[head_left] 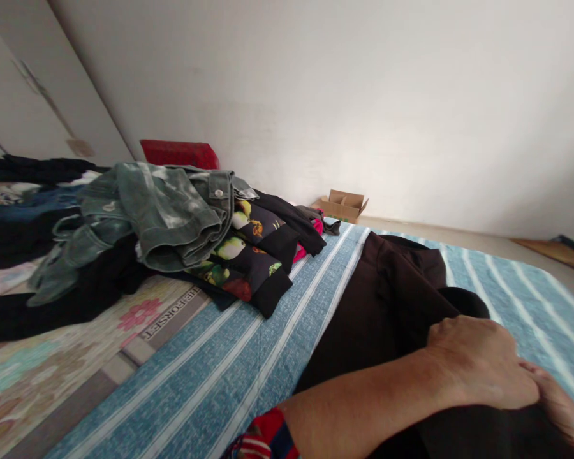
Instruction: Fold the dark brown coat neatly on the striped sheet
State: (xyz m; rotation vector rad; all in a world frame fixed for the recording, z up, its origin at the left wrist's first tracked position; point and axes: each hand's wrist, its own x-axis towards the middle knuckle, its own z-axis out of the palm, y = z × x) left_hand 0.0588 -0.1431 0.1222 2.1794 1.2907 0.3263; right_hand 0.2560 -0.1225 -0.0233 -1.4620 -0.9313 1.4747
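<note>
A dark brown garment [349, 325] lies spread over the blue-striped bed cover at the right; its exact kind I cannot make out. My left hand [478, 360] reaches across from the bottom, closed in a fist on the garment's near right part. Close against it, at the right edge of the view, my right hand [557, 401] also grips the dark cloth, though most of its fingers are hidden. The garment's near end falls beneath my left forearm and out of view.
On the left is a heap of clothes with a grey-green denim garment [167, 217] and a printed black garment [249, 255]. Under them spread a floral mat [76, 357] and the striped cover [210, 382]. A red box-like object [179, 154] and an open cardboard box [342, 205] stand by the wall.
</note>
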